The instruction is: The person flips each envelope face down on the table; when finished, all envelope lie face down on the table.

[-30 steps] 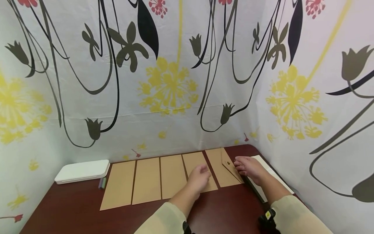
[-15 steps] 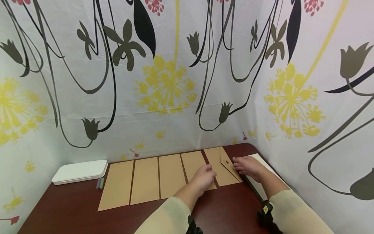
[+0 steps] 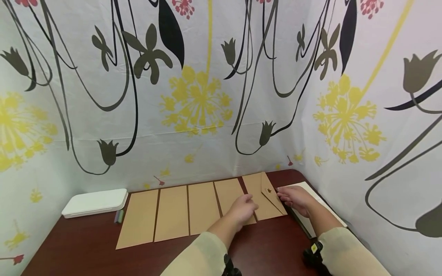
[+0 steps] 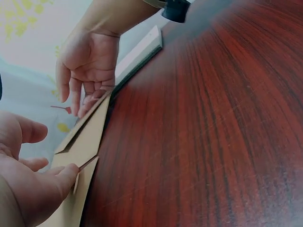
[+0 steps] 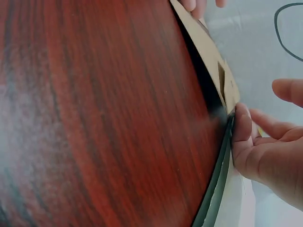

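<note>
A row of several brown kraft envelopes lies flat on the dark red table. The rightmost envelope, its pointed flap showing on the right with a small dark mark, lies between both hands. My left hand touches its left edge near the gap to the neighbouring envelope; in the left wrist view the left fingertips meet the paper edge, thumb raised apart. My right hand rests its fingertips at the envelope's right edge, beside a flat white thing with a dark green side.
A white flat case stands at the left back. Beside it lie two small sticks, one greenish and one greyish. A patterned curtain closes off the back and sides of the table.
My left hand has moved right from above the neighbouring envelope to the left edge of the rightmost one. The right hand stays near its right edge. The view has shifted slightly.
</note>
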The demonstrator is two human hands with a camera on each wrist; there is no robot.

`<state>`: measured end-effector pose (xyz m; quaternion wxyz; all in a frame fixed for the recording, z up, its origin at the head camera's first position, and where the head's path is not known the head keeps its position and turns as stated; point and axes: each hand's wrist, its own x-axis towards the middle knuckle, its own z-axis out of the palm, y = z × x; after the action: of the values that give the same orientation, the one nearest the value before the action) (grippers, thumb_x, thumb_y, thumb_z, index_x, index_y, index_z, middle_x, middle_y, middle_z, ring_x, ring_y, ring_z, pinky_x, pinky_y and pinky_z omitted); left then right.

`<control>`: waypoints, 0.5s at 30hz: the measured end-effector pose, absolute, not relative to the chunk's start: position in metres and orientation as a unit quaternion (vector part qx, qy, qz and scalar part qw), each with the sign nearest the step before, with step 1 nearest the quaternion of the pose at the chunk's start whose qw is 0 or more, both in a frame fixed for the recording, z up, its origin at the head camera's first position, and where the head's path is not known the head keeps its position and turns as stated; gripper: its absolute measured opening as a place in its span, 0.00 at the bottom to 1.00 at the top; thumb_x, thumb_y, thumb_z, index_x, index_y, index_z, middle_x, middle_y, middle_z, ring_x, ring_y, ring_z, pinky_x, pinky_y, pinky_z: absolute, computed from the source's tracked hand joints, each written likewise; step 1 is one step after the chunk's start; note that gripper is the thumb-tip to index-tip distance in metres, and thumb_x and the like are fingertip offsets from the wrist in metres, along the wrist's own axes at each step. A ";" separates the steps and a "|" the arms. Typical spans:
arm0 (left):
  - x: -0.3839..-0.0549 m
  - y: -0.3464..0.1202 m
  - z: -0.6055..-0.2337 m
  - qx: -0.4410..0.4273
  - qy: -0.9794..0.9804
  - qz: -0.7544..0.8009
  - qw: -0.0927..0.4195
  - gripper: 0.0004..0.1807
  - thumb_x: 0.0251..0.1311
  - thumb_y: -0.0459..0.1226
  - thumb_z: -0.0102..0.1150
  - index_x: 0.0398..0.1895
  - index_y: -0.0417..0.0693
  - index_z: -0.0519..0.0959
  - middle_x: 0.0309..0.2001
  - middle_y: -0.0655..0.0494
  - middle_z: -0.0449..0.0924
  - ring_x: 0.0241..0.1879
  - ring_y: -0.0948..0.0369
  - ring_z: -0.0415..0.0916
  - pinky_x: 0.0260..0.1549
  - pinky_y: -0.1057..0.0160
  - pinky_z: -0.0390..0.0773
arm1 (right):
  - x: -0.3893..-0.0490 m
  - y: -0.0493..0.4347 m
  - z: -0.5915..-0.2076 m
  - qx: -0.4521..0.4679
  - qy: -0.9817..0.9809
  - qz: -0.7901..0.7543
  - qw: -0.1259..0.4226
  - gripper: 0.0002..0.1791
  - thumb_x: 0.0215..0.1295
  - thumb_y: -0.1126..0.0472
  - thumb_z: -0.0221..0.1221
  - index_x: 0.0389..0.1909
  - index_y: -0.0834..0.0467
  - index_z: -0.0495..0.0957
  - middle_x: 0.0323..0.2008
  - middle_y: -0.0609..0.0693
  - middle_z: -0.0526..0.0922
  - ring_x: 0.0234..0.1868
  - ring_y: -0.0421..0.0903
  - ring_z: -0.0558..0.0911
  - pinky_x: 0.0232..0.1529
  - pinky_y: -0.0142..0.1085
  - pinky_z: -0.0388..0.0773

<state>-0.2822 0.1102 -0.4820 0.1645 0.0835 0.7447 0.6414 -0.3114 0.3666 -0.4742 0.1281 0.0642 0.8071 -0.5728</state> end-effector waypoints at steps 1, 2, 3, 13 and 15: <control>-0.282 0.111 -0.482 0.083 0.748 0.638 0.162 0.35 0.74 0.37 0.59 0.81 0.37 0.65 0.78 0.36 0.69 0.78 0.39 0.67 0.76 0.38 0.69 | -0.311 0.368 -0.476 0.063 0.804 -0.577 0.126 0.35 0.84 0.50 0.51 0.78 0.72 0.63 0.77 0.69 0.70 0.73 0.59 0.76 0.66 0.45 0.79; -0.281 0.111 -0.483 0.084 0.751 0.635 0.159 0.35 0.74 0.38 0.60 0.81 0.38 0.65 0.78 0.36 0.70 0.79 0.39 0.66 0.77 0.38 0.68 | -0.311 0.369 -0.477 0.061 0.802 -0.581 0.124 0.35 0.84 0.50 0.52 0.78 0.71 0.63 0.76 0.68 0.72 0.71 0.56 0.77 0.64 0.43 0.79; -0.280 0.112 -0.483 0.086 0.752 0.634 0.158 0.35 0.74 0.38 0.60 0.81 0.39 0.65 0.78 0.37 0.69 0.79 0.39 0.65 0.77 0.37 0.68 | -0.311 0.370 -0.478 0.059 0.800 -0.585 0.122 0.34 0.84 0.51 0.53 0.78 0.70 0.63 0.74 0.66 0.74 0.68 0.53 0.79 0.62 0.41 0.80; -0.276 0.123 -0.479 0.111 0.760 0.623 0.148 0.33 0.73 0.38 0.61 0.79 0.42 0.68 0.79 0.39 0.68 0.77 0.40 0.67 0.73 0.38 0.73 | -0.302 0.367 -0.477 -0.018 0.741 -0.664 0.100 0.37 0.81 0.63 0.56 0.82 0.71 0.55 0.69 0.54 0.76 0.57 0.28 0.80 0.57 0.24 0.81; -0.273 0.127 -0.476 0.114 0.763 0.620 0.142 0.33 0.72 0.39 0.61 0.79 0.46 0.70 0.79 0.41 0.69 0.78 0.42 0.66 0.73 0.37 0.73 | -0.297 0.363 -0.472 -0.025 0.727 -0.679 0.100 0.38 0.80 0.62 0.57 0.83 0.69 0.54 0.66 0.50 0.77 0.58 0.29 0.80 0.58 0.25 0.81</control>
<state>-0.2735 0.1266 -0.4763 0.1424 0.1140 0.7634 0.6196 -0.2965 0.3628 -0.4722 0.0999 -0.0254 0.7272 -0.6786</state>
